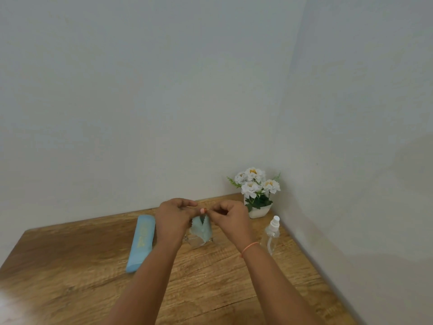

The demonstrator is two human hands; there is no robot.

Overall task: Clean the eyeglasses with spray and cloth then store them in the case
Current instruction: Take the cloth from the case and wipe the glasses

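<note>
A pale blue-green cloth (201, 228) hangs between my two hands above the wooden table. My left hand (173, 219) and my right hand (230, 218) each pinch its top edge, fingers curled. Just below the cloth, clear-lensed eyeglasses (195, 240) lie on the table, partly hidden by the cloth and my left hand. A light blue case (141, 242) lies shut to the left of my left forearm. A clear spray bottle (271, 233) with a white nozzle stands to the right of my right wrist.
A white pot of white flowers (256, 193) stands in the back right corner against the walls. The wooden table (210, 289) meets a wall at the back and another along the right side.
</note>
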